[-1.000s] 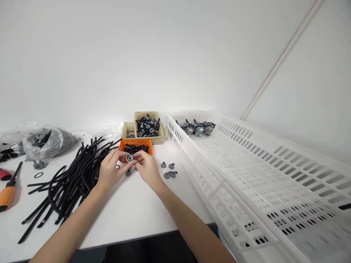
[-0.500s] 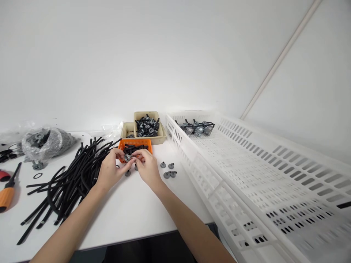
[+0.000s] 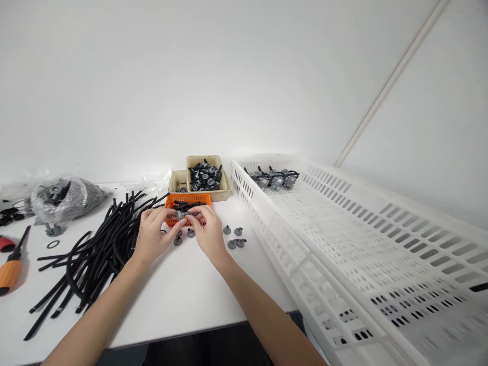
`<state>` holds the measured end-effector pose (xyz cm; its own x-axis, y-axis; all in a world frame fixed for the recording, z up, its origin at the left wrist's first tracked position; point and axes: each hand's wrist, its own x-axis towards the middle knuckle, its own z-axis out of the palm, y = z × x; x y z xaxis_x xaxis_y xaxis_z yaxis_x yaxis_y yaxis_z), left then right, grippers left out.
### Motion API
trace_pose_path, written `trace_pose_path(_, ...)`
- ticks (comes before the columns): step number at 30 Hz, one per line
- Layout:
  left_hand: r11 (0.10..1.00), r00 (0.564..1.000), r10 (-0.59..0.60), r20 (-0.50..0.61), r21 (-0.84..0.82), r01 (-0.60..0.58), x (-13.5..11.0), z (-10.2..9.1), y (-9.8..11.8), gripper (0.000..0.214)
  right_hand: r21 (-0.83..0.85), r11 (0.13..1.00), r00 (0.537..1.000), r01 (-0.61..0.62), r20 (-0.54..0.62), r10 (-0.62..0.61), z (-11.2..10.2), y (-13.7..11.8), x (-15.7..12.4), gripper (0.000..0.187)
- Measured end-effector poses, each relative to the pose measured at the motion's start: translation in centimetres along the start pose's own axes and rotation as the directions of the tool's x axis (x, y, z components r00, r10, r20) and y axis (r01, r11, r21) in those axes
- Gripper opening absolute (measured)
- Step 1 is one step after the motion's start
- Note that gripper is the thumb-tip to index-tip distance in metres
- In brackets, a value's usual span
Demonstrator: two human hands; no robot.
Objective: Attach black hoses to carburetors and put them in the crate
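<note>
My left hand (image 3: 154, 234) pinches a small grey plastic fitting (image 3: 179, 215) between thumb and fingers. My right hand (image 3: 208, 234) is closed on a short black tube (image 3: 192, 214) at the fitting's right side; how far the two are joined is too small to tell. Both hands are just in front of an orange basket (image 3: 208, 199) that holds short black tube pieces (image 3: 182, 205). Several loose grey fittings lie on the table, one below the fingers (image 3: 177, 241) and others to the right (image 3: 232, 244).
Long black tubes (image 3: 102, 249) are heaped at left, beside an orange-handled screwdriver (image 3: 10, 272) and a bubble-wrap bag (image 3: 82, 198) of grey parts. Behind stand cream bins (image 3: 227, 192) with fittings. A white slotted crate (image 3: 267, 229) at right holds several assemblies (image 3: 277, 179).
The grey fitting has been turned in my fingers, from showing its round face to a more edge-on view. My hands have shifted only slightly.
</note>
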<state>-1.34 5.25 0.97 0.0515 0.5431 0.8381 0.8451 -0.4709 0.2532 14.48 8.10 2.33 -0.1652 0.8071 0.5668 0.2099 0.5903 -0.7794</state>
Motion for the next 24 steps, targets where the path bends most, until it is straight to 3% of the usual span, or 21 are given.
trace_pose_path(3, 0.998, 0.998, -0.065, 0.027, -0.019, 0.065, 0.00, -0.06, 0.11, 0.020, -0.005, 1.000, 0.999, 0.031, -0.007, -0.031, 0.03, -0.07, -0.05, 0.009)
trace_pose_path(7, 0.993, 0.997, -0.068, 0.018, -0.098, 0.070, -0.13, 0.21, -0.05, 0.055, -0.024, 0.999, 0.998, 0.046, -0.029, -0.047, -0.04, -0.14, -0.02, 0.007)
trace_pose_path(12, 0.998, 1.000, 0.010, 0.016, -0.058, -0.009, -0.39, 0.60, -0.33, 0.023, -0.057, 0.995, 0.996, 0.079, -0.032, -0.081, -0.24, -0.40, -0.04, 0.010)
trace_pose_path(19, 0.999, 0.998, -0.025, 0.055, -0.047, 0.028, -0.30, 0.29, -0.08, 0.016, -0.034, 0.998, 0.999, 0.045, -0.029, -0.046, -0.13, -0.54, -0.20, 0.014)
trace_pose_path(24, 0.990, 0.994, -0.089, 0.061, -0.107, 0.095, -0.31, 0.37, 0.02, 0.036, -0.004, 1.000, 0.998, 0.020, -0.066, -0.020, -0.09, -0.44, -0.15, 0.014)
